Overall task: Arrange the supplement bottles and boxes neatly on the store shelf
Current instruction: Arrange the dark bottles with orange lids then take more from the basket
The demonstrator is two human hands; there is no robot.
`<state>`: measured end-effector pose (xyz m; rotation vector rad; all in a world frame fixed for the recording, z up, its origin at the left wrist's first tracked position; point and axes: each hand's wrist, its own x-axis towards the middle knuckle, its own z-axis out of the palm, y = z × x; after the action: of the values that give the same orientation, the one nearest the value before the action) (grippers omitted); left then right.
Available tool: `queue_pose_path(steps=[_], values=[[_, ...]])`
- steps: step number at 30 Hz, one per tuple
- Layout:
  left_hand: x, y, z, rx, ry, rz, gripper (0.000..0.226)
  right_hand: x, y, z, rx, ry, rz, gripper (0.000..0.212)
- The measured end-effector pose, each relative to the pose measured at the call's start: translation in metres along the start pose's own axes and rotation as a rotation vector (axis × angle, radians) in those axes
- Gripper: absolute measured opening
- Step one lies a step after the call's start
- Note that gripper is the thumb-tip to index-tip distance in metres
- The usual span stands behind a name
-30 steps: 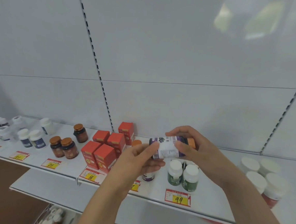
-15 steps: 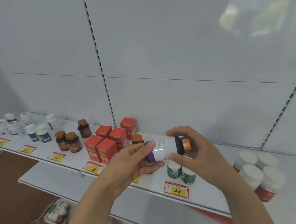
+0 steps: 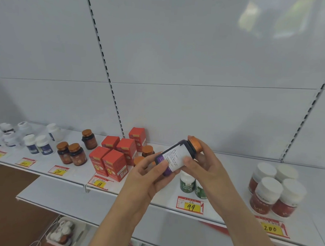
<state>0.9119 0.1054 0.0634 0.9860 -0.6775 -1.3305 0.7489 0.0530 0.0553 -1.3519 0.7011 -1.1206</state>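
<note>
Hands meet above the front edge of the shelf [image 3: 76, 176], both wrapped round one dark bottle [image 3: 176, 157] with a white-and-purple label and an orange cap [image 3: 195, 145]. The left hand [image 3: 147, 180] cups the bottle's base end, fingers curled under it and thumb lying along the purple part of the label. The right hand [image 3: 208, 166] grips the cap end, thumb pressed on the white label and fingers curled behind the cap. The bottle is tilted, cap up and to the right, held clear of the shelf; its dark wall hides whatever is inside.

Just behind the bottle, on the shelf, stand two green-labelled bottles [image 3: 187, 182] with white caps, partly covered by the right wrist. Left of the bottle sits a cluster of red boxes [image 3: 114, 158], closed, with two more orange-capped bottles [image 3: 148, 150] tucked between the boxes and the left hand. Further left of the bottle stand three brown bottles [image 3: 73, 154] with orange caps, then blue-labelled white bottles [image 3: 40, 146]. Well to the right of the bottle is a group of red jars [image 3: 273, 190] with white lids, closed. Yellow price tags [image 3: 191, 206] line the shelf edge below the bottle. Lower left of the bottle, under the shelf, a white basket [image 3: 63, 232] holds more bottles, too blurred to tell apart.
</note>
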Motion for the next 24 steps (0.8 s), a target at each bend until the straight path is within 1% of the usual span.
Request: queue_pose_path(steps=[4, 6, 10, 11, 13, 14, 15, 18, 19, 20, 21, 24], values=[[-0.005, 0.0, -0.013, -0.099, -0.013, -0.085, 0.045, 0.004, 0.009, 0.013, 0.118, 0.053, 0.041, 0.034], [-0.011, 0.005, -0.027, -0.14, -0.003, -0.112, 0.041, 0.01, 0.012, 0.026, 0.117, 0.052, 0.056, 0.029], [-0.032, 0.019, -0.079, -0.161, 0.038, -0.14, 0.042, 0.027, 0.026, 0.075, -0.001, -0.059, 0.064, 0.024], [-0.04, 0.023, -0.096, -0.164, 0.07, -0.14, 0.043, 0.03, 0.034, 0.092, -0.028, -0.099, 0.07, 0.021], [-0.055, 0.026, -0.137, -0.17, 0.199, -0.143, 0.039, 0.034, 0.054, 0.132, -0.05, -0.177, 0.091, 0.02], [-0.063, 0.027, -0.16, -0.136, 0.285, -0.146, 0.037, 0.035, 0.065, 0.153, -0.061, -0.221, 0.111, 0.021], [-0.073, 0.025, -0.185, -0.052, 0.386, -0.147, 0.036, 0.035, 0.077, 0.175, -0.08, -0.259, 0.137, 0.021], [-0.105, 0.009, -0.266, 0.4, 0.717, -0.144, 0.032, 0.032, 0.113, 0.243, -0.175, -0.336, 0.184, 0.02], [-0.116, 0.002, -0.291, 0.554, 0.805, -0.149, 0.035, 0.03, 0.125, 0.264, -0.215, -0.352, 0.194, 0.025], [-0.126, -0.005, -0.314, 0.674, 0.868, -0.174, 0.038, 0.027, 0.139, 0.286, -0.243, -0.367, 0.214, 0.03], [-0.134, -0.011, -0.335, 0.737, 0.91, -0.207, 0.041, 0.025, 0.153, 0.308, -0.269, -0.385, 0.24, 0.03], [-0.149, -0.024, -0.392, 0.742, 0.949, -0.315, 0.043, 0.023, 0.195, 0.37, -0.368, -0.419, 0.315, 0.028]])
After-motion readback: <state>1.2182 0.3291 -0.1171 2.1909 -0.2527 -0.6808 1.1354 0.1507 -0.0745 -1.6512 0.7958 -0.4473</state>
